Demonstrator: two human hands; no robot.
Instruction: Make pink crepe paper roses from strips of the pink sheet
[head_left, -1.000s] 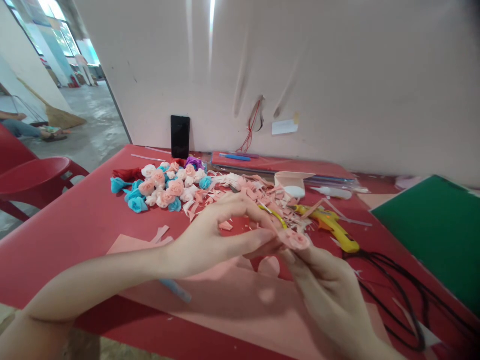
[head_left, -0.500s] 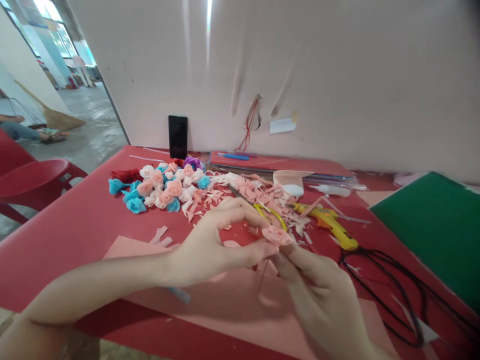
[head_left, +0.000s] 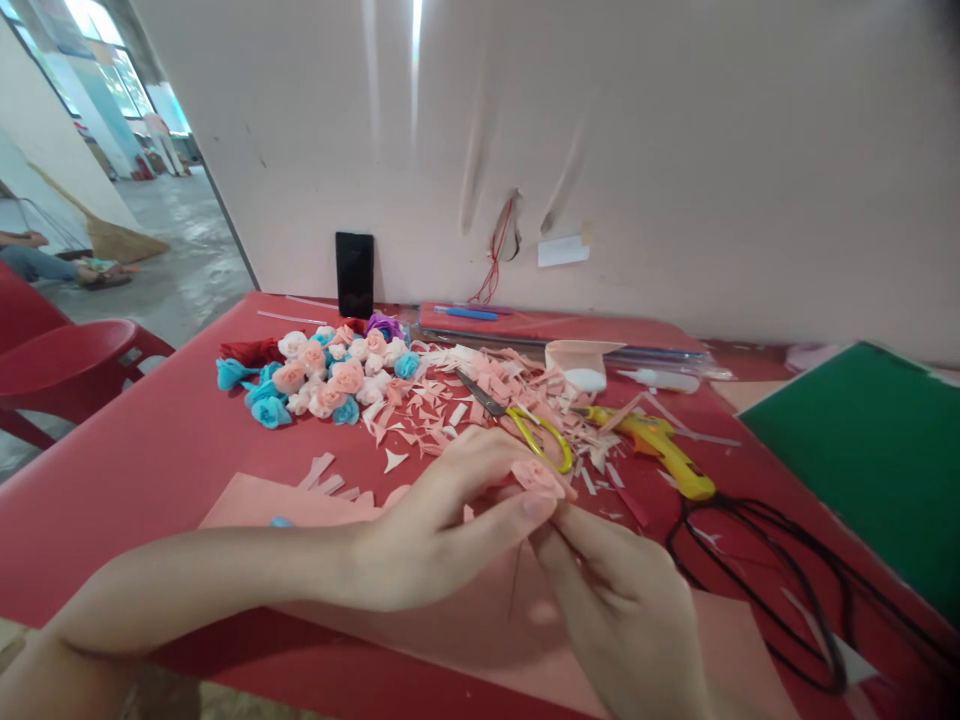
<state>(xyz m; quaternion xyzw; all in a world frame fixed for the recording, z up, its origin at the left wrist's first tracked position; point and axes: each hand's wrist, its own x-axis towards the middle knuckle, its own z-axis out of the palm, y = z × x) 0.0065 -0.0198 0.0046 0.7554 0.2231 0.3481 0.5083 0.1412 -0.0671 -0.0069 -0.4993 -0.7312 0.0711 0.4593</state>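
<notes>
Above the near part of the red worktop (head_left: 150,440), I have my left hand (head_left: 420,545) clamped on a pink paper rose (head_left: 536,478), thumb against fingers. My right hand (head_left: 630,590) pinches its base. The pink sheet (head_left: 420,625) lies below, along the near edge. Yellow-handled scissors (head_left: 516,412) lie beyond, among paper scraps (head_left: 427,410); paper flowers (head_left: 322,380) cluster toward the far left corner.
</notes>
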